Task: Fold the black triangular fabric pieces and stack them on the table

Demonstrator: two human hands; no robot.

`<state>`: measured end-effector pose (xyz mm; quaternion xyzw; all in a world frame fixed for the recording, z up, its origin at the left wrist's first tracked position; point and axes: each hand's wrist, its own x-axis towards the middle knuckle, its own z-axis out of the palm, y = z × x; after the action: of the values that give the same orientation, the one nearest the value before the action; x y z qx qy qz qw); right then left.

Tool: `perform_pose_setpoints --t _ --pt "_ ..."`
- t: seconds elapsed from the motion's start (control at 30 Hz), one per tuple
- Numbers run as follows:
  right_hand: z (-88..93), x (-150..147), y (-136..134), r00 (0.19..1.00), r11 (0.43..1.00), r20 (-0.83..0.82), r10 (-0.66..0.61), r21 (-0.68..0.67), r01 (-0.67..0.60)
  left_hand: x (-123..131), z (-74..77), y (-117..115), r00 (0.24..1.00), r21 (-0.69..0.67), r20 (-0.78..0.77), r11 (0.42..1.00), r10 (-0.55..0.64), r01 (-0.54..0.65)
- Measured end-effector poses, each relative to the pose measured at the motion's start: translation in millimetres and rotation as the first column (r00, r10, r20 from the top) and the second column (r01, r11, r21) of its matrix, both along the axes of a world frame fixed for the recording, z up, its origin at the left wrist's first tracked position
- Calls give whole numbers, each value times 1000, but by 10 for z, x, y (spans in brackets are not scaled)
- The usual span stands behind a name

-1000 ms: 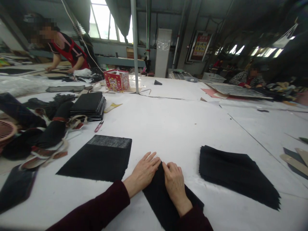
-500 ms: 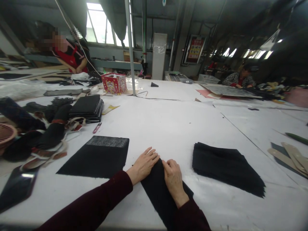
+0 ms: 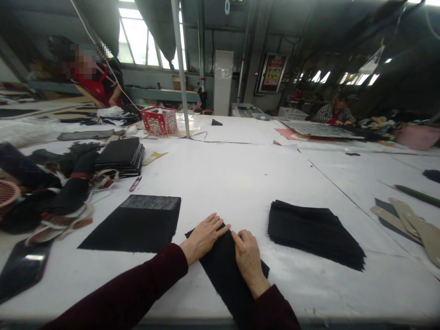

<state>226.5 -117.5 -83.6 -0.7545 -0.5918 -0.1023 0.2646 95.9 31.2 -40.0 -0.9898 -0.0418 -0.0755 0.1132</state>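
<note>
A black fabric piece [image 3: 222, 270] lies on the white table [image 3: 240, 183] right in front of me. My left hand [image 3: 203, 237] rests flat on its upper left edge, fingers stretched out. My right hand [image 3: 248, 259] lies on the cloth beside it, fingers curled and pinching the fabric at its top. A flat black stack with a grey band [image 3: 135, 223] lies to the left. Another stack of black fabric pieces [image 3: 311, 231] lies to the right.
Dark garments and straps [image 3: 58, 192] pile up at the left, with a stack of black pieces [image 3: 121, 156], small pink snips [image 3: 135, 184] and a red box [image 3: 158, 121] behind. Tan strips [image 3: 409, 220] lie at the right edge. People work at far tables.
The view has shifted a little, so everything sits slightly further left. More of the fabric's top left corner shows by my left hand. Both hands stay on the cloth.
</note>
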Motion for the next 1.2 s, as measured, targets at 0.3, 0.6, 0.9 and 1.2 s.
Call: perform_pose_setpoints --t 0.3,0.6,0.9,1.2 --pt "-25 35 -147 1000 1000 14 3 19 -4 46 18 -109 999 -17 -34 999 -36 35" --pt "26 47 -326 1000 1000 9 3 3 -3 75 41 -198 996 -13 -28 997 -81 81" --pt "54 69 -501 999 1000 -43 -12 -5 12 96 4 -295 995 -34 -49 995 -92 91" --pt "75 76 -555 998 999 -52 -27 15 28 169 94 -166 968 -84 -71 968 -242 236"
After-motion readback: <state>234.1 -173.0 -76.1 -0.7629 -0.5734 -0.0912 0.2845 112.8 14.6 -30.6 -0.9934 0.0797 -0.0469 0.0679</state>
